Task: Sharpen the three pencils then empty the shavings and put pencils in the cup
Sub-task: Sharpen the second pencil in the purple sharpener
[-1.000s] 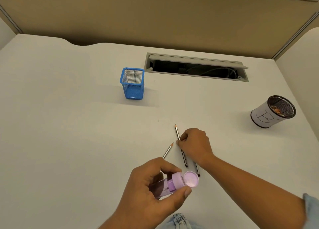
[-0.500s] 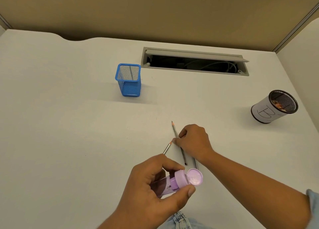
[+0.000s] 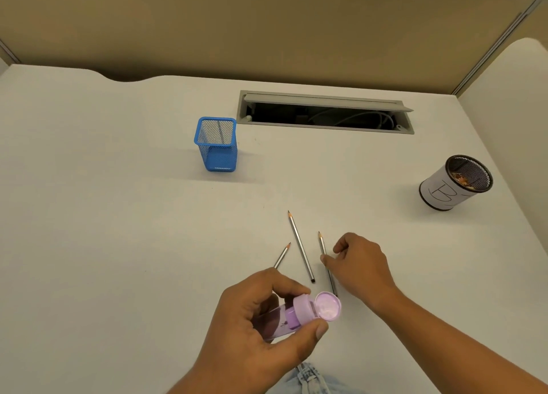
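Three grey pencils lie on the white desk with their points away from me: a long one (image 3: pixel 300 245) in the middle, a short one (image 3: pixel 282 255) to its left, and a third (image 3: pixel 323 246) to its right. My left hand (image 3: pixel 261 328) holds a purple sharpener tube (image 3: pixel 296 315) with its lid flipped open. My right hand (image 3: pixel 360 264) rests on the desk, thumb and forefinger curled at the right pencil without gripping it. A blue mesh cup (image 3: pixel 216 144) stands at the back left of centre.
A black mesh cup wrapped in white paper marked "B" (image 3: pixel 455 183), with shavings inside, stands at the right. An open cable hatch (image 3: pixel 326 113) is set in the desk behind. Beige partition walls close the back and right.
My right hand has come off the middle pencil and shifted right to the third pencil, which now shows. The left hand still holds the sharpener.
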`<state>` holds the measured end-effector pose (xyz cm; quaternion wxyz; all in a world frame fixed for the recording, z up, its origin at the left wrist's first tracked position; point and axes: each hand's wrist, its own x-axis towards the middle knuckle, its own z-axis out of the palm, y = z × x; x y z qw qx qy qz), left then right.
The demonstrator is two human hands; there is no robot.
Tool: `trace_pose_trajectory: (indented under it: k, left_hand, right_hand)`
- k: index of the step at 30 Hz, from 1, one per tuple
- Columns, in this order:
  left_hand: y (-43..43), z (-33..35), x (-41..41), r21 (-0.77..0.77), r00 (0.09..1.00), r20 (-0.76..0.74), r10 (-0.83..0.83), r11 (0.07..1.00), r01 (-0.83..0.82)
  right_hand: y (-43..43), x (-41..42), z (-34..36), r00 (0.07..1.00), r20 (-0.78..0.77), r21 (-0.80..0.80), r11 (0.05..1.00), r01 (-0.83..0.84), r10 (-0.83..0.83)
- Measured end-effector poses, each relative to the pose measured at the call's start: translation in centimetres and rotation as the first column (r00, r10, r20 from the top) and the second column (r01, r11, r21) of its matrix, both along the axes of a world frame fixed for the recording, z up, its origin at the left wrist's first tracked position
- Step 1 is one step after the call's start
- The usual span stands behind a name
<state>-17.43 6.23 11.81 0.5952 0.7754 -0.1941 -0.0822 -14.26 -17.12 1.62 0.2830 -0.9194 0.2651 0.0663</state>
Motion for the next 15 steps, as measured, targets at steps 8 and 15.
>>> trace_pose_trajectory:
  k: [8, 15]
  left_hand:
    - [0.5, 0.4, -1.6, 0.035, 1.0, 0.0, 0.018, 0.999, -0.018]
    - [1.0, 1.2, -2.5, -0.009, 0.998, -0.011, 0.059, 0.998, -0.059]
  right_hand:
    - [-0.3, -1.3, -1.0, 0.996, -0.025, -0.014, 0.996, 0.086, -0.087]
    - [-0.8, -1.7, 4.3, 0.972, 0.219, 0.129, 0.99, 0.058, -0.085]
